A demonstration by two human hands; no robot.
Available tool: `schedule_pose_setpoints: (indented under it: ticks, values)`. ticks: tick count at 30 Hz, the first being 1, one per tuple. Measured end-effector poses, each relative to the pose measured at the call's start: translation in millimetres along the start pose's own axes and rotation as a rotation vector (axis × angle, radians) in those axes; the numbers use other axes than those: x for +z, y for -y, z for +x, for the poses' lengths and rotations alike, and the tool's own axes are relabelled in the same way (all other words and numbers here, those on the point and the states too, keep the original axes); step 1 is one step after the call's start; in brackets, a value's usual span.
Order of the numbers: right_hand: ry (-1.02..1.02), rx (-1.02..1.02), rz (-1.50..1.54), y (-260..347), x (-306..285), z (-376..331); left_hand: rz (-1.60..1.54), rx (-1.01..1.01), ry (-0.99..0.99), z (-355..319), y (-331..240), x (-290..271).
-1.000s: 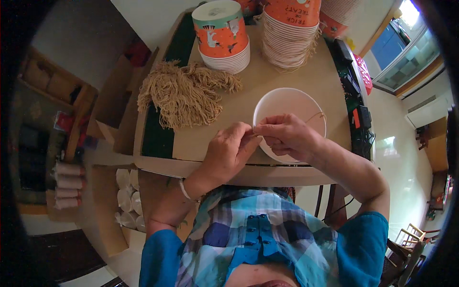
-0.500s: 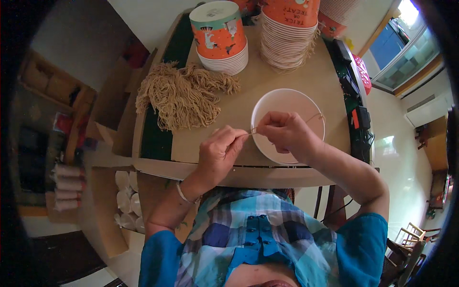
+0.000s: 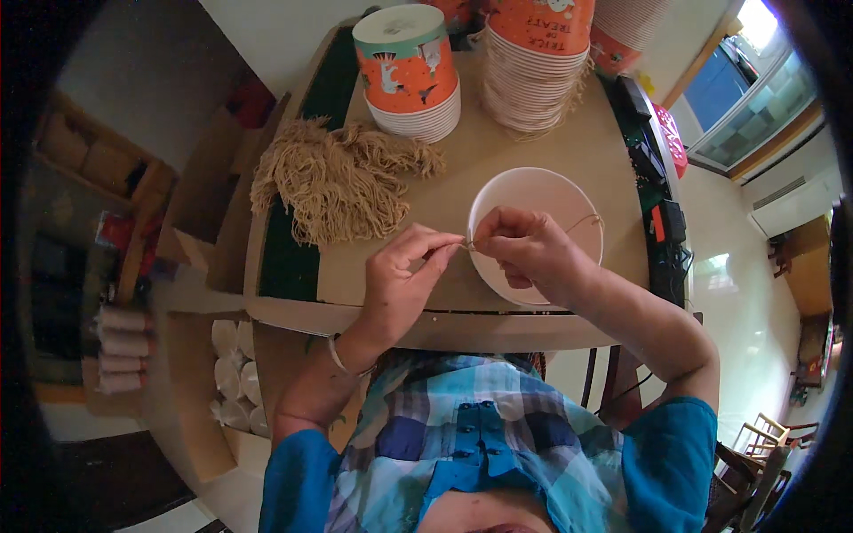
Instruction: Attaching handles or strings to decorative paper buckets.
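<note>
A white-lined paper bucket point(image 3: 560, 194) stands mouth up at the table's near edge, with tan string point(image 3: 582, 220) at its right rim. At the left rim, my left hand point(image 3: 402, 274) is closed, pinching a string end between thumb and fingertips. My right hand point(image 3: 522, 249) is over the bucket's mouth, fingers curled in a pinch on the same string, close to my left fingertips. The knot or hole there is too small to make out. To the left lies a loose heap of tan strings point(image 3: 342, 182).
Behind the heap stands an upside-down stack of orange and green buckets point(image 3: 407, 80). A taller nested stack point(image 3: 536, 75) with strings hanging off it is at the back. Black power strips point(image 3: 671, 218) line the right edge. An open carton with wrapped white goods point(image 3: 233, 373) sits below left.
My left fingers have straightened somewhat and moved to the bucket's left rim, nearer my right fingertips. My right hand has barely shifted; the bucket stays put.
</note>
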State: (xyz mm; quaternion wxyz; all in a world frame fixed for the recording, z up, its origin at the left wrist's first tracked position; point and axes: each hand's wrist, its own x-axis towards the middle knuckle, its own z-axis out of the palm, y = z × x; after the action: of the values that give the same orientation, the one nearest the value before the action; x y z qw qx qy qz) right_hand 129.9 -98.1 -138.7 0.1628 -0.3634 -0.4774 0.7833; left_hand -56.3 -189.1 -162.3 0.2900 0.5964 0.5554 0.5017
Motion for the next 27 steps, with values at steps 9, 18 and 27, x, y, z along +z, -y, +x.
schedule_pose_setpoints:
  ticks: [9, 18, 27]
  values:
    - [-0.069, -0.063, -0.208, 1.2, 3.8, -2.4, -0.015, -0.046, -0.007, 2.9, 4.7, 5.8]
    - [-0.123, -0.264, -0.419, -5.4, 5.1, -0.5, -0.06, -0.055, -0.012, 7.1, 6.5, 9.1]
    - [-0.11, -0.032, -0.284, -0.8, 9.3, -3.1, -0.169, -0.082, -0.034, 4.8, 16.7, 17.8]
